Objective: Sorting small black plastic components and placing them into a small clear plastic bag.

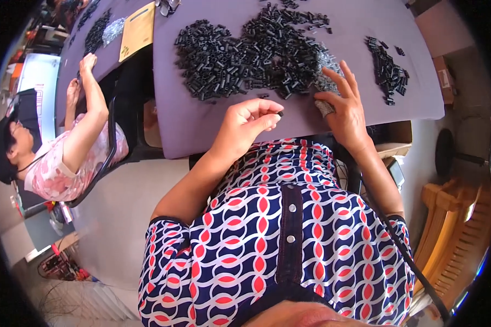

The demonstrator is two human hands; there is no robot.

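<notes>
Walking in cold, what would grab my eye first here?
The big heap of small black tube-shaped parts spread over the grey-purple table. Just below it, the left hand pinches one tiny black piece, while the right hand rests at the heap's edge. A smaller black pile lies far right.

Bare table strip before hands, big black parts heap blocking beyond

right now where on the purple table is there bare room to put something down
Bare purple table lies left of the left hand, below the big pile of black parts. Another gap sits between that pile and the small pile. Around the right hand it is crowded.
</notes>
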